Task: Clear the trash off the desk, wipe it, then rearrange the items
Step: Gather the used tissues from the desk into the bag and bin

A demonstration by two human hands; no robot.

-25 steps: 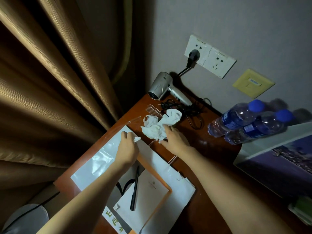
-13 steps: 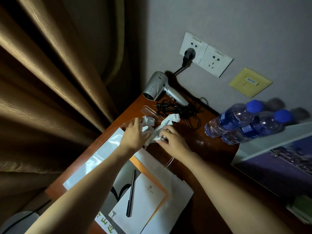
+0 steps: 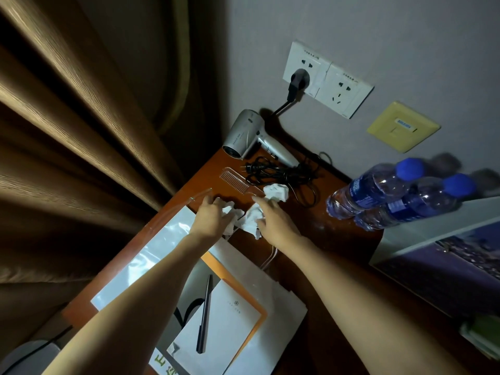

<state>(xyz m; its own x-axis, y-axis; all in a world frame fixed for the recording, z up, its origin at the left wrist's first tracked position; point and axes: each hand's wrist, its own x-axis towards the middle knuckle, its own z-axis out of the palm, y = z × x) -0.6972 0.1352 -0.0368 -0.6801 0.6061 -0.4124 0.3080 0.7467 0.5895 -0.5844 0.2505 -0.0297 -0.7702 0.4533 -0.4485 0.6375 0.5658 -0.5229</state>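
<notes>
Crumpled tissues [image 3: 253, 221] lie on the table [image 3: 338, 234] between the comb [image 3: 234, 180] and the paper bag [image 3: 273, 299]. The left hand [image 3: 212, 216] curls its fingers around one wad; the right hand [image 3: 273, 221] reaches over another, fingers loosely extended, gripping nothing I can make out. They look light, soft and crushable, so a loose pinch anywhere should lift them.
</notes>
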